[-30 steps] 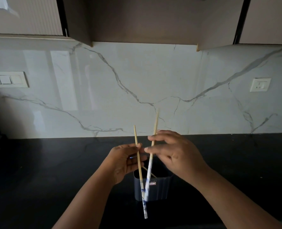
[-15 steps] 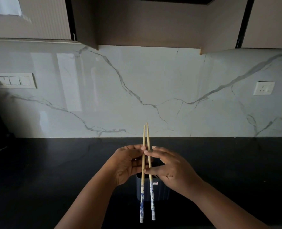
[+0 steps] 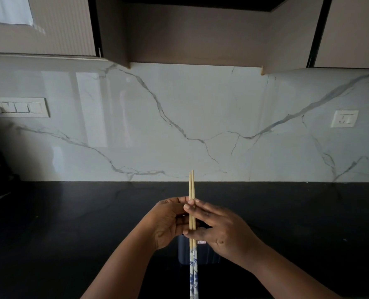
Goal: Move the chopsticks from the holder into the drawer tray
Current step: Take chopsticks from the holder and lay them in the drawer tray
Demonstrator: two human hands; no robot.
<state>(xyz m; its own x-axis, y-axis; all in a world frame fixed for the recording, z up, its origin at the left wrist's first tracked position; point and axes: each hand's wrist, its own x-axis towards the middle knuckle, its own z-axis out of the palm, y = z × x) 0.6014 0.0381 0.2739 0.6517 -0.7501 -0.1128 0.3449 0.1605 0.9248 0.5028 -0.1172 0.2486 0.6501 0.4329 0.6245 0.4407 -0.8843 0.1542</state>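
Note:
Two wooden chopsticks (image 3: pixel 192 190) with blue-and-white patterned handles stand upright and side by side, tips pointing up, handles reaching the frame's lower edge. My left hand (image 3: pixel 168 223) and my right hand (image 3: pixel 218 229) both pinch them around the middle, fingertips meeting at the sticks. Behind and below the hands sits the dark blue ribbed holder (image 3: pixel 207 255) on the black counter, mostly hidden by my right hand and the chopsticks. No drawer or tray is in view.
The black countertop (image 3: pixel 71 223) runs the full width, backed by a white marble-look wall (image 3: pixel 200 117). Wall cabinets (image 3: pixel 190 29) hang overhead. A switch panel (image 3: pixel 17 107) is at the left, a socket (image 3: pixel 343 118) at the right. Dark objects stand at the far left edge.
The two chopsticks, crossed and apart a second ago, are now brought together parallel and touching. The hands have closed in on them and sit a little lower in view.

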